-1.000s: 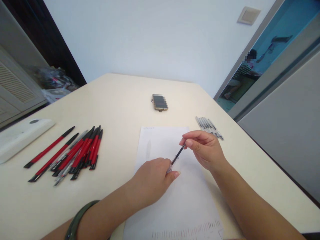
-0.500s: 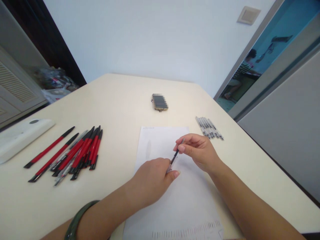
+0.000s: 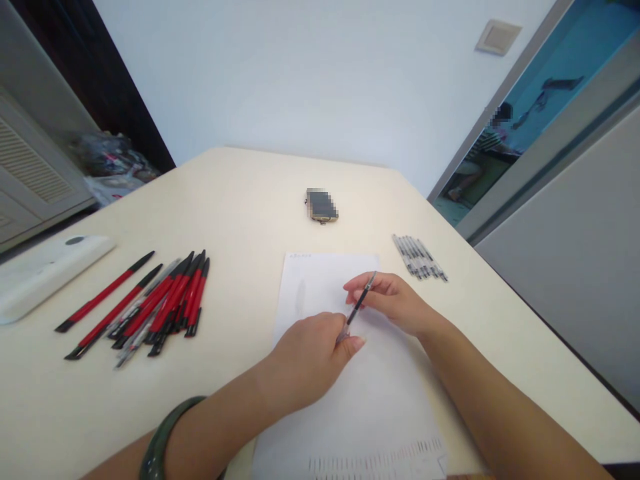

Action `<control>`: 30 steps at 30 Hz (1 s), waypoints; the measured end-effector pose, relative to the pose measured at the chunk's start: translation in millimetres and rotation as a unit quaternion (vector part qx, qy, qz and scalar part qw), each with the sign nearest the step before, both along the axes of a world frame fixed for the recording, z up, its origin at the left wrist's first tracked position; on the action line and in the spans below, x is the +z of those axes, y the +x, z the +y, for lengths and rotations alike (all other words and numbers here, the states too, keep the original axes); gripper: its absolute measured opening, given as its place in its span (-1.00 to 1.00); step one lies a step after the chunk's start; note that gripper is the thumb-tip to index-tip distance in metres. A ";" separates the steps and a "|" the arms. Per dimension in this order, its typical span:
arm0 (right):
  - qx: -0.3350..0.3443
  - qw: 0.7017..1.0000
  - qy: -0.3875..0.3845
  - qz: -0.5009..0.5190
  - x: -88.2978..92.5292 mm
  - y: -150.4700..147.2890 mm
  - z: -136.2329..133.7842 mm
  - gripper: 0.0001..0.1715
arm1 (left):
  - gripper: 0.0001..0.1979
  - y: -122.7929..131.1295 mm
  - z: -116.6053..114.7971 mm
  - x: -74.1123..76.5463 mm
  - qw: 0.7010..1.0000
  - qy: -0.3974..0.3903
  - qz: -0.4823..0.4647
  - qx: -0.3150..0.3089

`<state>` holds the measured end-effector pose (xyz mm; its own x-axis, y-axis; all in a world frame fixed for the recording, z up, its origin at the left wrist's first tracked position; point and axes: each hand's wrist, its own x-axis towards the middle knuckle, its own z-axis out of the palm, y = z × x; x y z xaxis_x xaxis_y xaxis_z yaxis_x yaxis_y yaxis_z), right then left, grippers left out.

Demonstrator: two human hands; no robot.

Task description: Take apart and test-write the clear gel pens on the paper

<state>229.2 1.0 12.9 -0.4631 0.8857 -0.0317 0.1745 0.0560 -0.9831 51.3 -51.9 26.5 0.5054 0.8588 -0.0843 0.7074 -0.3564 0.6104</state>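
Note:
A slim pen part (image 3: 359,305), dark in the middle with a clear lower end, slants upward above a white sheet of paper (image 3: 345,413). My left hand (image 3: 313,360) is closed around its lower end, thumb stretched along it. My right hand (image 3: 387,300) is at the upper part, with the thumb and fingers behind or beside the shaft; whether they grip it is hard to tell. Short pen strokes run in rows along the paper's near edge.
Several red and black pens (image 3: 170,300) lie piled at the left, beside a white device (image 3: 55,270). Several clear refills (image 3: 419,257) lie at the right. A small blurred dark object (image 3: 321,205) sits at the back centre. A person (image 3: 483,147) is beyond the doorway.
The fingertips of my right hand have moved slightly off the pen part's top, leaving more of its shaft and tip showing. My left hand keeps its hold. The view has shifted slightly.

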 end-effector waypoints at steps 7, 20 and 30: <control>-0.001 0.959 0.188 -0.214 -13.3 -29.7 12.2 -0.78 | -0.67 -1.0 -3.9 -2.8 1.000 0.009 -0.014 -0.021; 0.062 0.803 0.360 -0.472 -3.7 -53.8 25.0 -0.57 | -0.69 -1.1 -3.6 -6.8 0.999 0.025 -0.013 -0.020; 0.113 0.849 0.320 -0.404 -2.2 -60.6 29.0 -0.59 | -0.70 -0.2 -2.1 -5.2 1.000 0.013 -0.016 -0.014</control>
<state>168.6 30.0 10.7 -0.6791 0.7332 0.0335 0.6922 0.6550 -0.3030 51.2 -54.1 21.3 0.5320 0.8455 -0.0462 0.6767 -0.3918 0.6234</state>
